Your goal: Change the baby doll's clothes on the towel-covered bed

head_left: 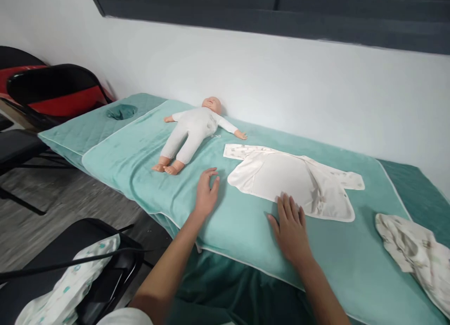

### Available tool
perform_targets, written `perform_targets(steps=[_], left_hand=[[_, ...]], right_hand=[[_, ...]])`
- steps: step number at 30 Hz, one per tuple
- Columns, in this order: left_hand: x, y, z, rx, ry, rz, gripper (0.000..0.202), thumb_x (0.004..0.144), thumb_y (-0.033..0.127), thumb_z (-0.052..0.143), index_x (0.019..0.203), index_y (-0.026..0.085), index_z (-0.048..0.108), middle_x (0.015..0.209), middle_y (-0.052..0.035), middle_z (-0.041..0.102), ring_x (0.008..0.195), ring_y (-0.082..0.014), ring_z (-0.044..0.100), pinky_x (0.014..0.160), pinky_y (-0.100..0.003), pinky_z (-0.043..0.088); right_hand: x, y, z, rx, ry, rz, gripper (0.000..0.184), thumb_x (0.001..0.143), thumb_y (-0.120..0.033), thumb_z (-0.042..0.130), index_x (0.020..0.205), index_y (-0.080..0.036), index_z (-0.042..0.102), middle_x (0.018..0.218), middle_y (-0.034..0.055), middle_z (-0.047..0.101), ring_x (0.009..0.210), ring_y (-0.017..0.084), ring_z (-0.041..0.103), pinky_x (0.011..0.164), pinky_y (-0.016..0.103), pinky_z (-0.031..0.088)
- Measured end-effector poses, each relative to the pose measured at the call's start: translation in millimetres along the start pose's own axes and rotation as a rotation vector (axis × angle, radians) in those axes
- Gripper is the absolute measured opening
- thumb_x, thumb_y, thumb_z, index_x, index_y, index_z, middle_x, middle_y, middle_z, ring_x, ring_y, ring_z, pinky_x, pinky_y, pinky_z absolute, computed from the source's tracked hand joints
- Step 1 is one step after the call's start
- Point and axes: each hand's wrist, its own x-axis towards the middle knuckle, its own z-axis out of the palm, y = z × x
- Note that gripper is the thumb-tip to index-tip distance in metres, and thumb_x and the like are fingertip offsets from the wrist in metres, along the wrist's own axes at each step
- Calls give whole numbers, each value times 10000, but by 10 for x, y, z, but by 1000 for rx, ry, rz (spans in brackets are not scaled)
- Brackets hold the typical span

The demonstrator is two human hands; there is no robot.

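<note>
A white baby shirt [281, 173] lies spread open on the green-covered bed, its printed sleeves stretched to both sides. My right hand [291, 226] rests flat with fingers extended, the tips touching the shirt's lower edge. To the left of the shirt, my left hand [207, 194] is just above or on the sheet, fingers loosely curved and apart, holding nothing. Beyond it a baby doll [193, 128] in a white cloth body lies on its back, arms spread, head near the wall and feet towards me.
The bed [140, 175] runs along a white wall. At its right end lies a crumpled printed baby garment [415, 254]. A face hole [121, 112] is at the left end. Black chairs [59, 91] stand at left; a patterned cloth [70, 283] drapes over the nearest chair.
</note>
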Motion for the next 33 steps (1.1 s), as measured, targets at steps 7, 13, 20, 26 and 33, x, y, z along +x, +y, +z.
perform_targets(steps=[7, 13, 20, 26, 33], left_hand=[[690, -273, -950, 231, 147, 152, 172, 968, 300, 506, 1091, 206, 581, 1305, -113, 620, 1263, -238, 561, 1111, -429, 427], [1473, -888, -1375, 277, -11, -155, 441, 912, 349, 556, 1321, 184, 539, 1440, -134, 524, 1373, -292, 468, 1179, -482, 366], [2070, -1056, -1332, -139, -313, -481, 563, 889, 537, 607, 1378, 264, 562, 1430, -54, 593, 1322, -303, 550, 1175, -463, 401], [2453, -1207, -1156, -610, -469, -751, 529, 876, 549, 653, 1244, 170, 617, 1124, -133, 729, 898, -271, 722, 787, -419, 613], [2526, -1112, -997, -738, -487, -805, 526, 901, 476, 650, 1247, 85, 587, 955, -150, 737, 750, -233, 703, 637, -365, 584]], right_hand=[[925, -524, -181, 98, 53, -148, 707, 1042, -552, 208, 1606, -127, 228, 1658, 138, 212, 1562, 297, 116, 1239, 578, 162], [2602, -1216, 99, 300, 47, -245, 657, 1030, -529, 295, 1530, -107, 358, 1592, 180, 345, 1512, 317, 256, 1214, 533, 260], [4357, -1778, 570, 364, 84, -17, 703, 1016, -565, 301, 1497, -56, 351, 1340, 245, 558, 1277, 402, 499, 1075, 554, 396], [5128, -1851, 759, 723, -214, 118, 855, 914, -788, 398, 1367, -69, 490, 1308, 249, 606, 1187, 356, 601, 1013, 454, 490], [5249, -1777, 630, 936, -405, 151, 740, 789, -760, 650, 1209, -151, 639, 1255, 168, 663, 1117, 299, 649, 953, 416, 555]])
